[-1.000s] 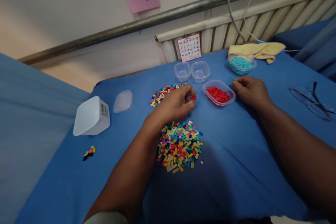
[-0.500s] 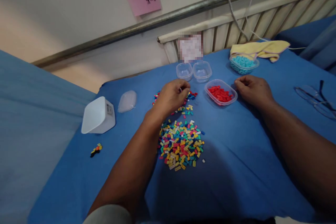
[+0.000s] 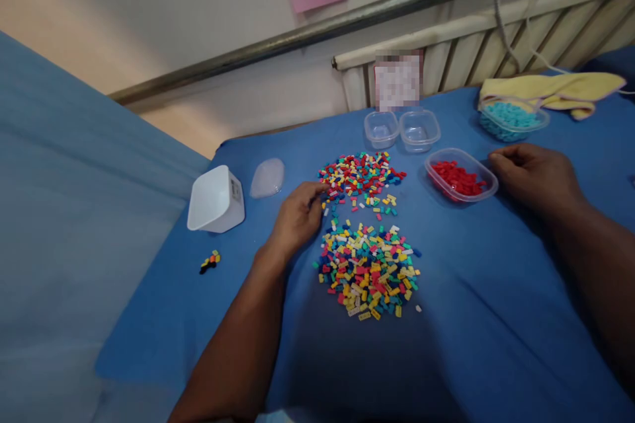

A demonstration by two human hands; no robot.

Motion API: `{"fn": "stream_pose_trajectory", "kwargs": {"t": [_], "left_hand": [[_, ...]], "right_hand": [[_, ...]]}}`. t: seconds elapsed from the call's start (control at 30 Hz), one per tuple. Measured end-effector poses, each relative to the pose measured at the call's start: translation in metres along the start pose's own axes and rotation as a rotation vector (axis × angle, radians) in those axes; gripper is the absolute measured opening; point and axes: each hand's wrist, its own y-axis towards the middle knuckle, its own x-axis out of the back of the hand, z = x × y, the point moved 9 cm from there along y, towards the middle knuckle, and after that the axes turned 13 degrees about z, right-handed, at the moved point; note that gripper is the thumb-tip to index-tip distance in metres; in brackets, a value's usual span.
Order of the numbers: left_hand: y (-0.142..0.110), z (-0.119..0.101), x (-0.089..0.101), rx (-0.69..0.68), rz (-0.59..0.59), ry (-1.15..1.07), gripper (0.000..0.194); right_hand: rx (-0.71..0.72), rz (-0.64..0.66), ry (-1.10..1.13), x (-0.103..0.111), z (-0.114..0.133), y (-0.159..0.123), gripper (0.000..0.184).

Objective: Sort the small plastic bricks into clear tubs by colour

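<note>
My left hand (image 3: 299, 217) rests at the left edge of a mixed pile of small colourful toy bricks (image 3: 360, 172). Thumb and forefinger are slightly apart there, with nothing visible between them. A second, larger heap of bricks (image 3: 367, 271) lies nearer to me. My right hand (image 3: 538, 175) is closed, its thumb against its curled fingers, just right of a clear tub (image 3: 489, 193) holding red bricks (image 3: 456, 178). What those fingers hold, if anything, is hidden.
Two clear tubs (image 3: 381, 139) (image 3: 419, 140) stand at the back. Turquoise bricks (image 3: 510, 117) fill another tub beside a yellow cloth (image 3: 555, 89). At left are a white container (image 3: 211, 205), a translucent lid (image 3: 268, 178) and several loose pieces (image 3: 210, 262). A radiator (image 3: 466, 53) borders the back.
My left hand has drawn back left and toward me, uncovering the upper pile. My right hand stays beside the red bricks' tub. The camera view has turned left.
</note>
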Motion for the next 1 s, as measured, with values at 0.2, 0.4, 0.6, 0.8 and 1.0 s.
{"fn": "stream_pose_trajectory", "kwargs": {"t": [0.2, 0.4, 0.6, 0.8, 1.0], "left_hand": [[-0.001, 0.001, -0.014, -0.019, 0.038, 0.061, 0.038], [0.000, 0.004, -0.014, -0.038, -0.024, 0.094, 0.038], [-0.002, 0.011, -0.008, -0.043, -0.190, -0.019, 0.028], [-0.003, 0.003, -0.015, -0.055, -0.093, 0.059, 0.025], [-0.001, -0.008, -0.024, -0.027, 0.063, 0.271, 0.030]], "right_hand": [[-0.020, -0.002, 0.009, 0.003, 0.001, -0.002, 0.034], [-0.051, 0.005, -0.014, 0.002, -0.003, -0.003, 0.037], [-0.062, -0.009, -0.050, 0.002, -0.009, 0.001, 0.045], [-0.074, 0.010, -0.031, 0.002, -0.008, -0.003, 0.043], [-0.078, 0.007, -0.034, 0.002, -0.008, -0.005, 0.037]]}}
